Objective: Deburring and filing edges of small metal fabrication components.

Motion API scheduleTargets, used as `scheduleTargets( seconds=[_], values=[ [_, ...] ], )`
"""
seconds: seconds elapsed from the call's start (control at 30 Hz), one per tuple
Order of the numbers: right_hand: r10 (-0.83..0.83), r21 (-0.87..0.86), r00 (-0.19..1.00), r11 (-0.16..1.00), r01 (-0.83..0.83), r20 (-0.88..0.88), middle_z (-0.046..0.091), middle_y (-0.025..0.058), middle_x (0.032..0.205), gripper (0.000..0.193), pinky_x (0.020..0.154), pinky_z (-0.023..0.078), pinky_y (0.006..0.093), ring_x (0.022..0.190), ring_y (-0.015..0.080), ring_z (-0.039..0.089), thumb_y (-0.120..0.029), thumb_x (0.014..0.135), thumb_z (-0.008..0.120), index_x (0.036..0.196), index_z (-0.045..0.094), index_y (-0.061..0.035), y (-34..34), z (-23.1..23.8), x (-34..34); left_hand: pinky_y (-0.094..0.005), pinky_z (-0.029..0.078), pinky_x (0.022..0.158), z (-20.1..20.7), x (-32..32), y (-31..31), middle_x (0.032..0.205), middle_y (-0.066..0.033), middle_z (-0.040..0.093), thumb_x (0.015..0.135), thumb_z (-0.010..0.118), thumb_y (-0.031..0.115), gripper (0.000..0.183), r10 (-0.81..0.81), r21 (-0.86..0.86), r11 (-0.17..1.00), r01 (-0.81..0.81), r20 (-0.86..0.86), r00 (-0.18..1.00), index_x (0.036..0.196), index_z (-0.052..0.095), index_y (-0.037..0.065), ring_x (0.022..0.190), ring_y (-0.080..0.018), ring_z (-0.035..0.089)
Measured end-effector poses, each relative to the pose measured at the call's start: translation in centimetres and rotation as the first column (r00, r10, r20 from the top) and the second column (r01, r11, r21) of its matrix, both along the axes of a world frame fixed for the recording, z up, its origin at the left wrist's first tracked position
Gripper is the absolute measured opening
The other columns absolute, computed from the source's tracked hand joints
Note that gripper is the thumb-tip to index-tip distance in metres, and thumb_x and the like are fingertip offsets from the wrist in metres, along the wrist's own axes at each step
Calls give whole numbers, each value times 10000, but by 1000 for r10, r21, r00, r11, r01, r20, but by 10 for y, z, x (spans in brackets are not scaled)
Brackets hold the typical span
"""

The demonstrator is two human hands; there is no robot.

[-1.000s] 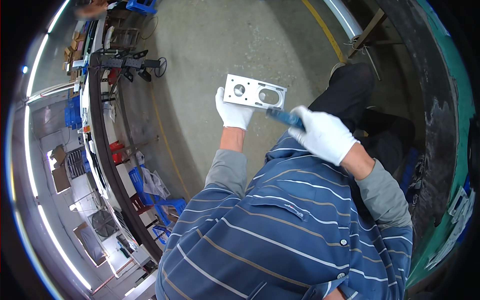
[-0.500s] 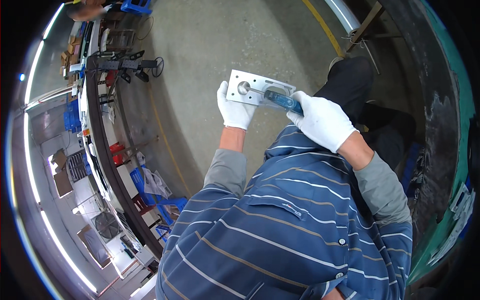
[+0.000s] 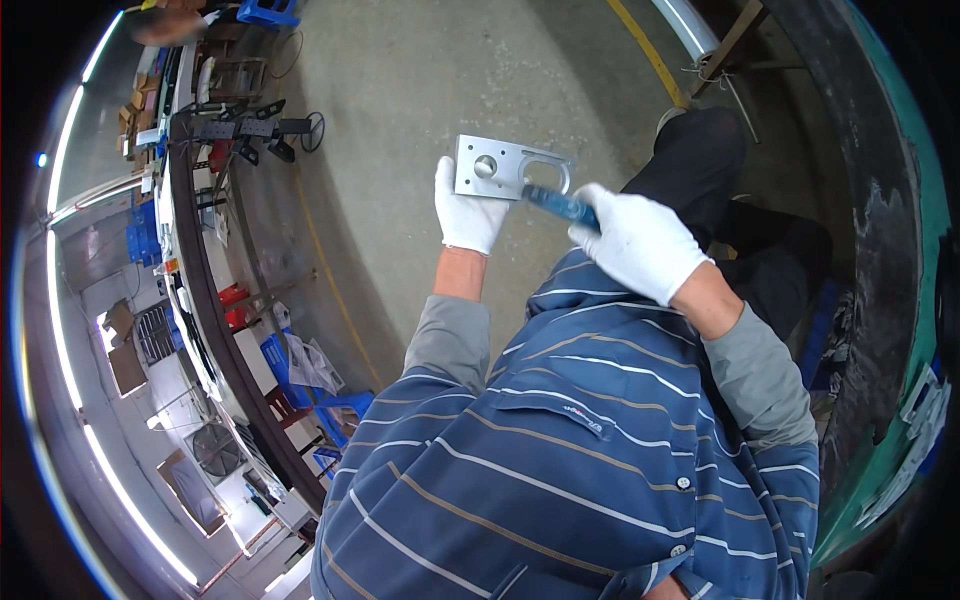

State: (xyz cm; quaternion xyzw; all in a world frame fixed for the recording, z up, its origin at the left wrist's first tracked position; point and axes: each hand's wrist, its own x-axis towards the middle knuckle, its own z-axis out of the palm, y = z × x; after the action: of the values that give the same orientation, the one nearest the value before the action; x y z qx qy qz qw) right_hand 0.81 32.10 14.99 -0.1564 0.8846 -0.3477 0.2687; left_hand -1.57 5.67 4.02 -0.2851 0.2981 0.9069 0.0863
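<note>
My left hand (image 3: 468, 220), in a white glove, holds a flat silver metal plate (image 3: 507, 172) at its left end, with the thumb up along the left edge. The plate has a round hole, a larger oblong opening and several small holes. In my gloved right hand (image 3: 645, 248) is a deburring tool with a blue handle (image 3: 562, 204), gripped from behind. The tool's front end points at the plate near the oblong opening. Its thin shaft is blurred, so I cannot tell whether the tip touches the metal.
Along the left runs a long dark-edged bench (image 3: 205, 300) with a black metal fixture (image 3: 245, 130). Blue plastic stools (image 3: 345, 412) stand beside it. A dark, green-sided surface (image 3: 880, 250) lies to the right. Yellow lines (image 3: 650, 55) mark the concrete floor.
The tool's tip has come away from the round hole. The plate has tilted a little and shifted slightly left. My right hand has moved slightly left with the tool.
</note>
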Motion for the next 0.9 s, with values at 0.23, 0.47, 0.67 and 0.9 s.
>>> scheduleTargets(
  seconds=[0.23, 0.47, 0.67, 0.9],
  values=[
    [49, 34, 998, 998, -48, -33, 758, 156, 917, 257, 756, 588, 393, 759, 328, 741, -211, 1014, 650, 1196, 650, -29, 0, -1, 3, -412, 460, 1034, -18, 13, 5, 1214, -141, 662, 1066, 372, 692, 752, 95, -257, 963, -83, 37, 995, 1358, 645, 55, 1136, -231, 609],
    [75, 48, 997, 996, -75, 1, 759, 158, 944, 253, 775, 591, 396, 785, 329, 744, -219, 1018, 645, 1182, 654, -28, -4, 4, -1, -320, 456, 915, -37, 17, -22, 997, -40, 675, 1081, 351, 683, 739, -67, -531, 845, 62, 10, 998, 1347, 664, 69, 918, -138, 595],
    [-46, -13, 999, 999, 46, 17, 755, 165, 986, 263, 815, 591, 390, 829, 320, 743, -229, 1027, 633, 1184, 657, -20, 5, -12, -13, -304, 469, 901, -33, 15, -27, 943, -16, 688, 1105, 479, 527, 550, -153, -556, 825, 104, -41, 987, 1374, 645, 78, 863, -120, 611],
    [-97, -34, 993, 994, 100, 73, 749, 162, 1007, 280, 836, 585, 385, 845, 308, 738, -244, 1034, 623, 1187, 660, -12, 9, -13, -16, -301, 475, 886, -8, 17, -25, 851, 1, 667, 1084, 600, 378, 322, -46, -245, 969, 33, -48, 998, 1266, 703, 133, 870, -122, 624]
  ],
)
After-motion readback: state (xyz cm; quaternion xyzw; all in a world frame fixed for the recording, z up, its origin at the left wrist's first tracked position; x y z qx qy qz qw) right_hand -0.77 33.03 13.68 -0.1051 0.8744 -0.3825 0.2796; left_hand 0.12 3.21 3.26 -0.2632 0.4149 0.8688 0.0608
